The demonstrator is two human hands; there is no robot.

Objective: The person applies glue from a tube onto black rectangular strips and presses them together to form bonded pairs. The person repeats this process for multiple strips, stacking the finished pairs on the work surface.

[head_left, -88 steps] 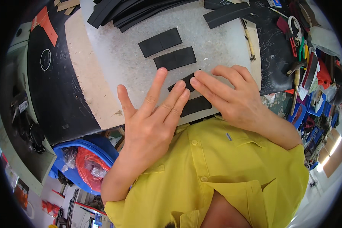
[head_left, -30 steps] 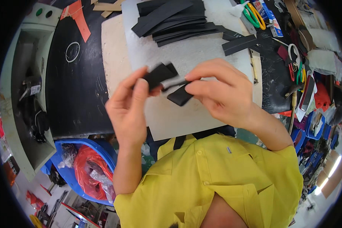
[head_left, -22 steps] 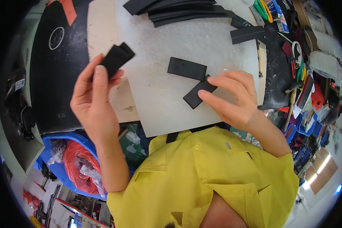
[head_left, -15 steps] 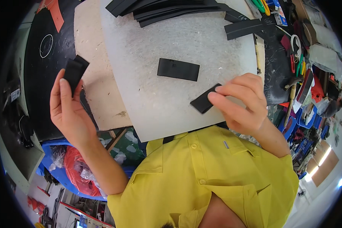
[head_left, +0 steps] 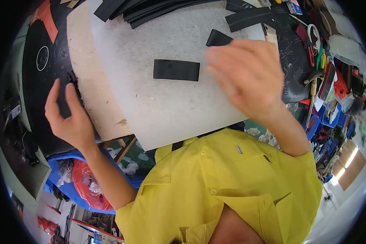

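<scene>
A short black strip point(head_left: 176, 70) lies flat on the pale board point(head_left: 171, 110) in front of me. My right hand point(head_left: 248, 75) is over the board to its right, its fingers smeared by motion. Just beyond those fingers is another short black piece point(head_left: 218, 38); whether I touch it cannot be made out. On the left, my left hand point(head_left: 69, 116) is open, thumb and fingers apart. Near its thumb tip, narrow black pieces point(head_left: 72, 78) rest by the edge of the tan board point(head_left: 101, 110).
Long black strips point(head_left: 158, 12) are stacked at the far side, with a separate strip point(head_left: 249, 18) to their right. A white ring point(head_left: 42, 58) and an orange strip point(head_left: 49, 24) lie on the black surface. Tools, including a hammer point(head_left: 313, 77), crowd the right.
My left hand has let go of its black pieces and lowered slightly. My right hand has moved farther forward; the black piece it held is now farther up the board.
</scene>
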